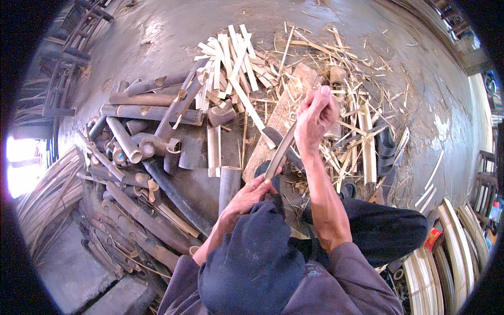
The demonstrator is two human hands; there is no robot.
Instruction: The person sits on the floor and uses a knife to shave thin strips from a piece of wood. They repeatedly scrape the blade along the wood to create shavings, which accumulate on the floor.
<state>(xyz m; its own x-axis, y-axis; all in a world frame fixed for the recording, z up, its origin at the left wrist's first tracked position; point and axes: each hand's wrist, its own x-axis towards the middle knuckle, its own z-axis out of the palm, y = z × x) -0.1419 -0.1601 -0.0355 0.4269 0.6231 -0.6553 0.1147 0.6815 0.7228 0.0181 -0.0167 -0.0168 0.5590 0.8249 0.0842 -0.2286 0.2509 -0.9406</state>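
Observation:
A curved grey-brown bamboo strip (281,151) slants between my hands. My left hand (252,195) is closed on its lower end, thumb and fingers pinching it close to my body. Higher up and to the right, my right hand (316,118) is closed in a fist with the thumb uppermost, and the strip's far end runs into it. What else that fist may hold is hidden. Behind the strip lies a dark, rounded length (272,137) that I cannot make out well. Below it a worn wooden plank (299,84) stretches away from me.
Pale split bamboo slats (228,58) are heaped beyond my hands. Shavings and thin slivers (362,126) litter the floor at right. Dark bamboo tubes (152,113) pile up on the left. Bundled strips (52,189) stand far left, and broad split pieces (451,247) at lower right.

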